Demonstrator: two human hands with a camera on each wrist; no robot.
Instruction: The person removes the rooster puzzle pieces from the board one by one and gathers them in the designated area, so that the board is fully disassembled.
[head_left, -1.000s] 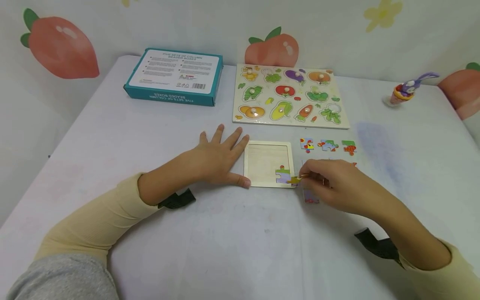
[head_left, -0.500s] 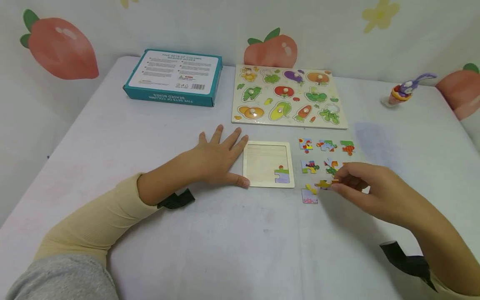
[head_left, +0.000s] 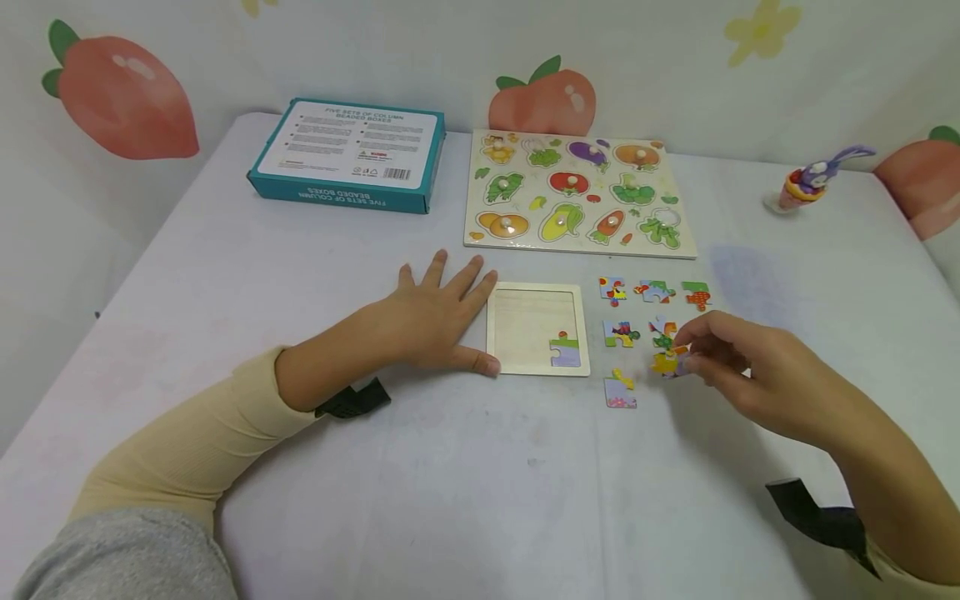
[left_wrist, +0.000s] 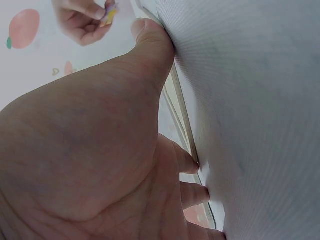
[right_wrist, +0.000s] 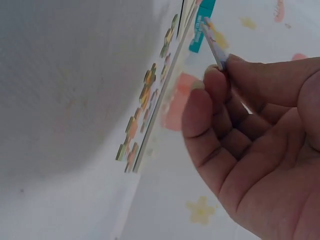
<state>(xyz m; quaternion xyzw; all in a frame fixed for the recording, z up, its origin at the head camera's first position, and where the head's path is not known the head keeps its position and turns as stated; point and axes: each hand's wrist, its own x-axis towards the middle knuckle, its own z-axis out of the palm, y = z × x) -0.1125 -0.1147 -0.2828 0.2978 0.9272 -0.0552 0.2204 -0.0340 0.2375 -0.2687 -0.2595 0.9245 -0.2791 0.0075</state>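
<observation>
My left hand (head_left: 431,321) lies with spread, straight fingers on the table, its thumb and index fingertips touching the left edge of a square wooden puzzle frame (head_left: 536,287). One green and lilac jigsaw piece (head_left: 565,352) sits in the frame's lower right corner. Between thumb and fingers, my right hand (head_left: 757,371) pinches a yellow and lilac jigsaw piece (head_left: 670,362), raised above the table; in the right wrist view this piece (right_wrist: 214,45) appears nearly edge-on. Several loose pieces lie in rows right of the frame, among them a pink and yellow piece (head_left: 620,392) and a red and green one (head_left: 697,295).
Behind the frame lies a vegetable peg puzzle board (head_left: 581,193). A teal and white box (head_left: 348,154) is at the back left, and a small purple-eared toy figure (head_left: 806,183) stands at the back right. A printed curtain (head_left: 360,42) hangs behind the table.
My right hand has moved right, away from the frame, with the yellow and lilac jigsaw piece, then tilted it so its face shows. My left hand has stayed in place.
</observation>
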